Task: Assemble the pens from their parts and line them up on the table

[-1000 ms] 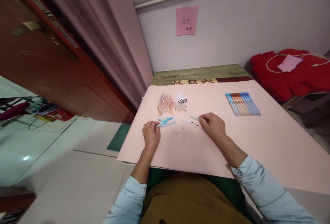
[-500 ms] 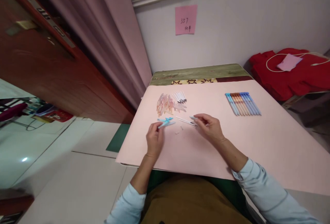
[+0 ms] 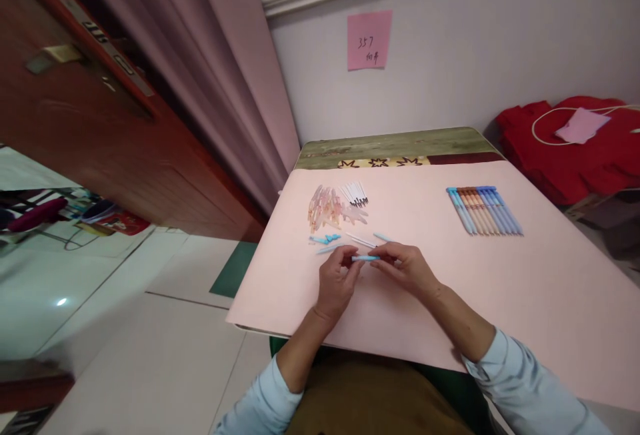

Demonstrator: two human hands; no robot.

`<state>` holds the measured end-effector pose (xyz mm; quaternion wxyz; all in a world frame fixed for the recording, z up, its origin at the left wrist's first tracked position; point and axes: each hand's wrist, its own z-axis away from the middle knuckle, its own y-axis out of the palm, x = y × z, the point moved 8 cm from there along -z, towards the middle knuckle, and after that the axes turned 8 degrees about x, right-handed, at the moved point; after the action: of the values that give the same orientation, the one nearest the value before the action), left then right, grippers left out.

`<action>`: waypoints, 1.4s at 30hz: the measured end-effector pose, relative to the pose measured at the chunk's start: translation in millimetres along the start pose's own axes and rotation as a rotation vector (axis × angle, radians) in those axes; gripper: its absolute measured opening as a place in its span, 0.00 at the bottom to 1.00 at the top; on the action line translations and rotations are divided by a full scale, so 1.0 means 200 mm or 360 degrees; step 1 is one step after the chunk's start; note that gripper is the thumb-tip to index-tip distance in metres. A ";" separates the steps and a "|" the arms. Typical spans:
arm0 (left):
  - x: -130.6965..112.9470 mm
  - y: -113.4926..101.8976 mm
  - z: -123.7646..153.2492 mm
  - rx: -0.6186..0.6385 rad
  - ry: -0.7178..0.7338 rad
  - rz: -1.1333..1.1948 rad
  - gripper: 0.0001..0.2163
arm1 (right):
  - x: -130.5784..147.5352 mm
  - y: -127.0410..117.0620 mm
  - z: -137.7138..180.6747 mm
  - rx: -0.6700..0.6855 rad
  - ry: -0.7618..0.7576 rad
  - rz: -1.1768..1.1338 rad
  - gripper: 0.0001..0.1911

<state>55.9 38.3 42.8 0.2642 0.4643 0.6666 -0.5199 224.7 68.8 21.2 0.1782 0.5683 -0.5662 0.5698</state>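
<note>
Between my two hands a light blue pen barrel (image 3: 366,258) lies level, just above the table's near part. My left hand (image 3: 336,281) pinches its left end with thumb and fingers. Its right end is in the fingertips of my right hand (image 3: 407,268), which partly cover it. Just beyond my left hand are blue pen parts (image 3: 327,239) and a slim pale blue piece (image 3: 327,249). White pen refills (image 3: 361,240) lie past the fingertips, their near ends hidden by my right hand. Another blue piece (image 3: 383,237) rests beside them.
Clear and pinkish pen barrels (image 3: 325,208) form a loose pile at the table's back left, with several white refills (image 3: 354,191) fanned beside it. A row of blue and brown pens (image 3: 484,211) lies on the right. Red cloth (image 3: 575,161) stands beyond the table's right edge.
My left hand has let go of the blue parts, which now lie on the table, and moved right to the barrel. My right hand has come nearer me. The view has shifted slightly.
</note>
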 end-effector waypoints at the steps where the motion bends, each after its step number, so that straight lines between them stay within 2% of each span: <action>1: 0.01 -0.04 -0.01 -0.0026 0.0003 -0.0034 0.07 | 0.00 -0.01 0.00 -0.0021 0.0004 0.0025 0.10; 4: 0.07 -0.25 -0.05 -0.0223 -0.0021 -0.0303 0.03 | 0.00 -0.06 0.01 -0.0206 0.0064 0.0053 0.09; 6: 0.16 -0.38 -0.06 -0.0314 -0.0138 -0.0546 0.03 | -0.03 -0.10 0.02 -0.0371 0.0144 0.0017 0.09; 8: 0.27 -0.45 -0.07 -0.0246 -0.0275 -0.0713 0.03 | -0.06 -0.13 0.04 -0.0501 0.0248 -0.0051 0.10; 10: 0.36 -0.48 -0.08 -0.0175 -0.0345 -0.0799 0.04 | -0.09 -0.15 0.05 -0.0583 0.0337 -0.0115 0.11; 13: 0.41 -0.45 -0.09 -0.0094 -0.0300 -0.0897 0.06 | -0.11 -0.17 0.06 -0.0682 0.0420 -0.0178 0.13; 18: 0.40 -0.41 -0.12 0.0005 -0.0202 -0.1044 0.07 | -0.17 -0.21 0.08 -0.0857 0.0515 -0.0313 0.15; 25: 0.40 -0.40 -0.15 0.0290 -0.0272 -0.1215 0.06 | -0.19 -0.22 0.09 -0.0919 0.0529 -0.0380 0.16; 30: 0.28 -0.40 -0.10 0.0081 -0.0233 -0.1192 0.06 | -0.18 -0.24 0.09 -0.0949 0.0516 -0.0336 0.15; 32: 0.21 -0.31 -0.10 0.0109 -0.0120 -0.1072 0.05 | -0.18 -0.24 0.08 -0.0935 0.0494 -0.0343 0.15; 35: 0.12 -0.11 -0.12 0.0346 0.0076 -0.0977 0.04 | -0.18 -0.24 0.07 -0.0905 0.0472 -0.0351 0.14; 37: 0.09 -0.01 -0.14 0.0467 0.0114 -0.1014 0.05 | -0.18 -0.23 0.07 -0.0899 0.0468 -0.0345 0.15; 39: 0.10 0.05 -0.16 0.0532 0.0087 -0.1082 0.06 | -0.18 -0.24 0.08 -0.0914 0.0469 -0.0356 0.15; 42: 0.12 0.06 -0.18 0.0591 0.0020 -0.1151 0.05 | -0.17 -0.25 0.08 -0.0953 0.0474 -0.0400 0.15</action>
<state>61.0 80.1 27.8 -0.0281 0.2431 0.6832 -0.6880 284.2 84.9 9.5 0.4862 0.4667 -0.6015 0.4289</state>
